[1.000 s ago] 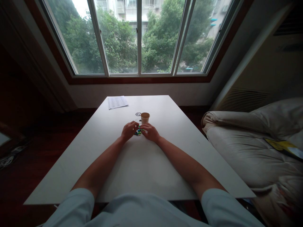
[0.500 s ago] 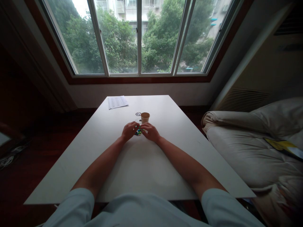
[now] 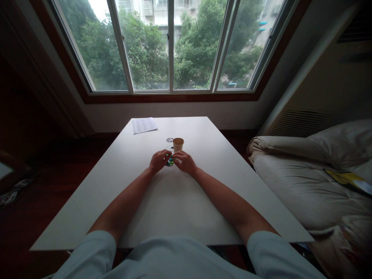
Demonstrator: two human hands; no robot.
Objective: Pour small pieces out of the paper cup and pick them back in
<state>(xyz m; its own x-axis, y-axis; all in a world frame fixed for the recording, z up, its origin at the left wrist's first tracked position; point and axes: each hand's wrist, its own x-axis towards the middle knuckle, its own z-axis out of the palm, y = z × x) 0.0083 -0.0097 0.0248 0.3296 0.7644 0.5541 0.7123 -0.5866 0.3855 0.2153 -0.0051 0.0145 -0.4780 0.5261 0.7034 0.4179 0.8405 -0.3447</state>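
Printed papers (image 3: 144, 126) are laid at the far left corner of the white bench (image 3: 180, 209); small coloured pieces (image 3: 169, 163) are gathered near an upright cup (image 3: 178, 145)

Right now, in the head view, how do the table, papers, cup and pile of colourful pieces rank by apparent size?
Largest to smallest:
1. Table
2. Papers
3. Cup
4. Pile of colourful pieces, judged by its visible part only

daylight through the window (image 3: 171, 50) ahead of us, sky (image 3: 100, 5) glaring white at upper left, soft sheen on the white table (image 3: 190, 126), floor (image 3: 65, 170) sunk in gloom, outer edges stretched, small coloured pieces (image 3: 169, 163) indistinct
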